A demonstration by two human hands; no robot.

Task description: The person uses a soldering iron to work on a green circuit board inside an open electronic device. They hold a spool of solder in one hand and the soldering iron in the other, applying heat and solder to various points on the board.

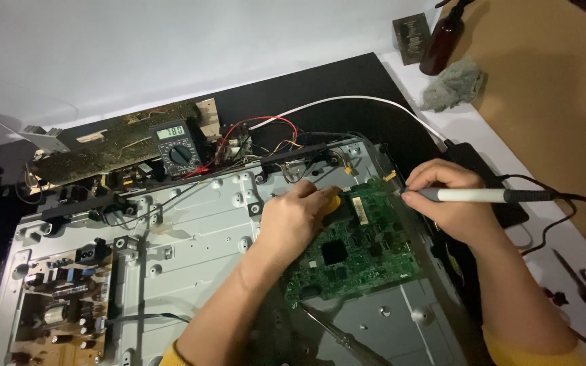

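Soldering looks under way, not finished: we pinch a white soldering iron [473, 195] in our right hand [452, 203], its tip at the upper edge of the green circuit board [357, 254]. Our left hand [296, 217] curls around a small yellow piece [334, 201], pressing there. Board sits on the grey metal chassis [191, 230]; a multimeter [178, 148] rests behind.

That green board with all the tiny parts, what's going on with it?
A person is working on the green circuit board, which lies on a big grey metal panel. The right hand holds a white pen-like tool with a black cord, its tip at the board's top edge. The left hand presses something yellow against the board nearby. A meter with a dial sits behind, its screen lit. A screwdriver lies near the person's arms.
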